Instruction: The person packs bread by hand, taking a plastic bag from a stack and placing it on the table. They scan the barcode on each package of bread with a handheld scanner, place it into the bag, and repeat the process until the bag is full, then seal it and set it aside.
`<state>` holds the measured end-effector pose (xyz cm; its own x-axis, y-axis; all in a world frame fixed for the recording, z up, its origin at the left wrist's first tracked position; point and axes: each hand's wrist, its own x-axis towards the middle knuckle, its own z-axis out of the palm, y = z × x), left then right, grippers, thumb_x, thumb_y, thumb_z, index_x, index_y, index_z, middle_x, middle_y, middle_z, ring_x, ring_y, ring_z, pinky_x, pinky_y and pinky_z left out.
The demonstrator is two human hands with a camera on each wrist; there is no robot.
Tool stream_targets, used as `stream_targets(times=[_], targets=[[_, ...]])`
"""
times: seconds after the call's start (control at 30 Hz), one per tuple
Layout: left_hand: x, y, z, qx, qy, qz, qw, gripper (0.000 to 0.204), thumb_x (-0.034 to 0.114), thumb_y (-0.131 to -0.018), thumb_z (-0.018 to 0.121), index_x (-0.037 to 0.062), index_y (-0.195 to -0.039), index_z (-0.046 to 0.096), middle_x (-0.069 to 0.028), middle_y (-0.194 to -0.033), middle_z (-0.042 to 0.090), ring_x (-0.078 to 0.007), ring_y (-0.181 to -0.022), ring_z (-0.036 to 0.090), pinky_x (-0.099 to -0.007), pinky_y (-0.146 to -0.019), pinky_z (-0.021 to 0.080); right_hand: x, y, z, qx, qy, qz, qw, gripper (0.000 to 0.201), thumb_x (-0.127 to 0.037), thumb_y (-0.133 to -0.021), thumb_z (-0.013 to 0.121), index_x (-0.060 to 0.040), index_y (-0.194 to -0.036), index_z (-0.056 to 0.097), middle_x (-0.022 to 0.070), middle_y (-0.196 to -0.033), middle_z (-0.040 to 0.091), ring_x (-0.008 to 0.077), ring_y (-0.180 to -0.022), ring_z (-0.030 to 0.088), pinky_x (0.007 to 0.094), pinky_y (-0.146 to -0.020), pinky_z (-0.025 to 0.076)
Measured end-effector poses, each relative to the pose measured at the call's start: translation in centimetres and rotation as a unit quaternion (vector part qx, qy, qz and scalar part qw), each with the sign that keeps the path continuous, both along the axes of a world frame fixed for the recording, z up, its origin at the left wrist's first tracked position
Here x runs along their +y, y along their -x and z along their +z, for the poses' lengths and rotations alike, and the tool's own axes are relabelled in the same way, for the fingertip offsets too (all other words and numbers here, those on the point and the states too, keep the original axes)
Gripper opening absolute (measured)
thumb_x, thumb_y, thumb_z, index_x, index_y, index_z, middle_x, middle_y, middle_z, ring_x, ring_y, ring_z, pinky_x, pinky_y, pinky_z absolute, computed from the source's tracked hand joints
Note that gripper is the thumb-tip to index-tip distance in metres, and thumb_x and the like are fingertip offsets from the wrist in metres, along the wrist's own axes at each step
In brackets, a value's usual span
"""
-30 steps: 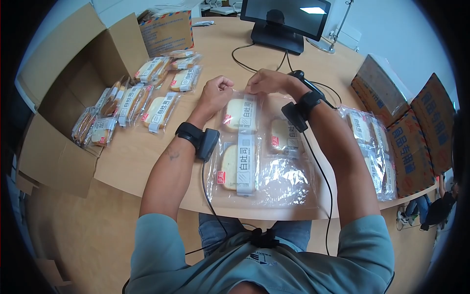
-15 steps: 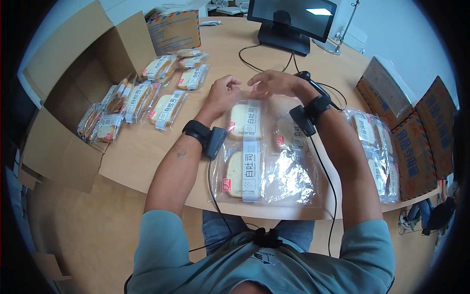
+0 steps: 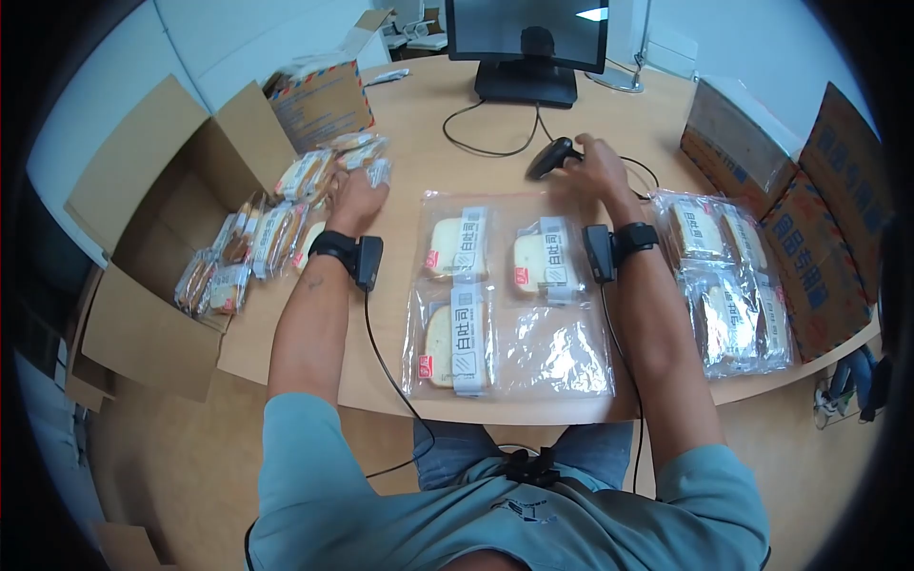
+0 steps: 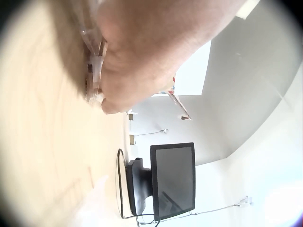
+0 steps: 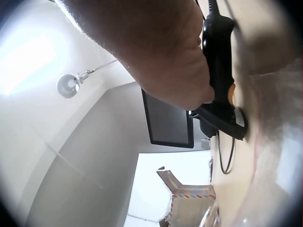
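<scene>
In the head view my left hand (image 3: 360,198) has its fingers curled at a wrapped bread pack (image 3: 379,172) among the packs on the left; clear wrapping (image 4: 96,68) lies against them in the left wrist view. My right hand (image 3: 602,171) grips a black handheld scanner (image 3: 550,160) behind the large clear bag (image 3: 514,198). The right wrist view shows that hand (image 5: 165,61) against the scanner's handle (image 5: 218,52). Inside the bag lie three bread slices in labelled wraps, two at the left (image 3: 457,247) (image 3: 455,344) and one at upper right (image 3: 545,262); the lower-right part holds no bread.
An open carton (image 3: 143,324) stands at the left beside several bread packs (image 3: 276,238). A monitor (image 3: 528,33) and its cable are at the back. Filled clear bags (image 3: 728,314) lie at the right beside cartons (image 3: 819,276). Another carton (image 3: 324,103) stands at back left.
My hands have parted from the bag's top edge. The left has moved left onto the bread packs; the right has moved to the scanner, which has turned. The view has shifted.
</scene>
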<state>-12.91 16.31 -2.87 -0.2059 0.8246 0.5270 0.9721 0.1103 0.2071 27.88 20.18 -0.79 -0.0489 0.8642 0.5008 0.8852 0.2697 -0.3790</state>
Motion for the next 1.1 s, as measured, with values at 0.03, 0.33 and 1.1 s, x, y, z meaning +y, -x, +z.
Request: stream_targets(times=[0.03, 0.33, 1.1], targets=[[-0.1, -0.5, 0.9, 0.007, -0.002, -0.003, 1.0, 0.042, 0.033, -0.08, 0.064, -0.0056, -0.095, 0.068, -0.0346, -0.122, 0.058, -0.0447, -0.116, 0.056, -0.048, -0.101, 0.042, -0.4, 0.2, -0.1, -0.011, 0.028, 0.007, 1.0, 0.043, -0.031, -0.082, 0.068, -0.0029, -0.114, 0.062, 0.021, -0.111, 0.066, 0.0376, -0.107, 0.061, 0.0466, -0.092, 0.048], [-2.4, -1.1, 4.7, -0.037, 0.204, -0.073, 0.976, 0.055, 0.03, -0.078, 0.067, 0.0016, -0.125, 0.058, -0.0241, -0.135, 0.055, -0.0376, -0.117, 0.059, -0.0451, -0.096, 0.048, -1.1, 0.2, 0.5, -0.017, 0.1, 0.007, 0.995, 0.038, -0.031, -0.083, 0.068, -0.0046, -0.11, 0.064, 0.0205, -0.109, 0.066, 0.0377, -0.108, 0.061, 0.0494, -0.09, 0.045], [-4.3, -9.2, 2.6, -0.801, 0.231, -0.442, 0.331, 0.059, 0.035, -0.096, 0.051, 0.0016, -0.143, 0.042, -0.0244, -0.142, 0.049, -0.0516, -0.127, 0.048, -0.0645, -0.103, 0.041, -3.1, 4.9, 4.1, 0.026, -0.103, 0.055, 0.993, 0.038, -0.029, -0.077, 0.073, -0.003, -0.1, 0.057, 0.0192, -0.091, 0.067, 0.0392, -0.086, 0.064, 0.0475, -0.076, 0.05]])
